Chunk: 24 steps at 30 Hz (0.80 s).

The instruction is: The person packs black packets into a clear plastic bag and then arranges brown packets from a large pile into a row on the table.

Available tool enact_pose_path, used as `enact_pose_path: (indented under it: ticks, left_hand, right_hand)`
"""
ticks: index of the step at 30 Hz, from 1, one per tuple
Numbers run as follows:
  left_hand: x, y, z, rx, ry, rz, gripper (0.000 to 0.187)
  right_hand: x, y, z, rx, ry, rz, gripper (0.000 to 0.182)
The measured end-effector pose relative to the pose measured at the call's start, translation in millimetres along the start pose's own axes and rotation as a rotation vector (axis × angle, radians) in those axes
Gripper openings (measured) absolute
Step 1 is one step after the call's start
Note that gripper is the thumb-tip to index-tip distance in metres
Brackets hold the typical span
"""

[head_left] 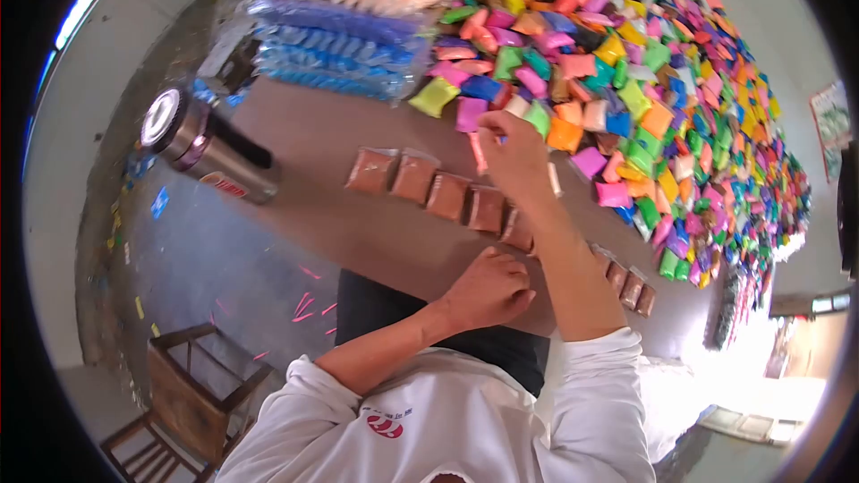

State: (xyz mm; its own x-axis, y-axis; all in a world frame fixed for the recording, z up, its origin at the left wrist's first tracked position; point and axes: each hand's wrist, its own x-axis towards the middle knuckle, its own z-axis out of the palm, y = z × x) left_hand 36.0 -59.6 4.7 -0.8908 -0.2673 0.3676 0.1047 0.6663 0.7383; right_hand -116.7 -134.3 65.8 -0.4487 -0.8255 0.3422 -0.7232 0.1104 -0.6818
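Note:
My left hand (489,292) rests at the table's near edge with its fingers curled in; nothing shows in them. Just beyond it runs a row of small clear packets of brown material, such as this brown packet (446,196); my forearm covers part of the row. My right hand (514,156) is over the table at the near side of a heap of coloured packets (617,80), thumb and fingers pinched together. Beside its fingertips is a narrow pink piece (478,154); whether the fingers grip it is hidden. A small blue spot shows between the fingers.
A metal flask (210,148) stands at the table's left edge. Stacked bags of white, orange, purple and blue packets (349,22) lie at the back left. More brown packets (632,288) line the right. A wooden chair (192,394) stands on the floor at left.

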Motion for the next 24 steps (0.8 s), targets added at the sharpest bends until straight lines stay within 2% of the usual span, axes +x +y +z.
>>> enact_pose_path:
  ticks: [6,9,11,15,16,19,20,24]
  left_hand:
    - [7.3,3.3,-1.7,-0.034,0.010,0.019,0.014]
    - [8.7,3.3,-0.9,-0.031,0.016,0.014,0.015]
    - [8.8,4.2,-0.3,-0.017,0.003,0.001,0.015]
    - [8.7,4.0,-1.0,-0.016,-0.002,-0.002,0.014]
    - [9.0,3.4,-1.7,-0.029,0.001,-0.002,0.014]
    - [8.0,4.0,-1.5,-0.046,0.022,-0.008,0.014]
    - [7.5,4.3,-1.3,-0.047,0.031,-0.010,0.014]
    - [5.5,3.8,-0.2,-0.059,0.074,-0.007,0.014]
  right_hand:
    - [-43.4,93.4,-132.2,-0.361,0.084,0.345,0.017]
    - [-54.6,133.3,-177.0,-0.503,0.140,0.313,0.017]
    - [-52.2,147.2,-192.0,-0.447,0.191,0.315,0.018]
    - [-20.7,136.9,-185.6,-0.385,0.170,0.221,0.020]
    - [-10.0,136.2,-178.3,-0.435,0.152,0.262,0.025]
    - [11.7,131.4,-151.4,-0.918,0.060,0.213,0.032]
    - [19.7,140.6,-141.5,-0.918,0.030,0.339,0.042]
    - [32.3,174.4,-128.0,-0.956,0.148,0.262,0.051]
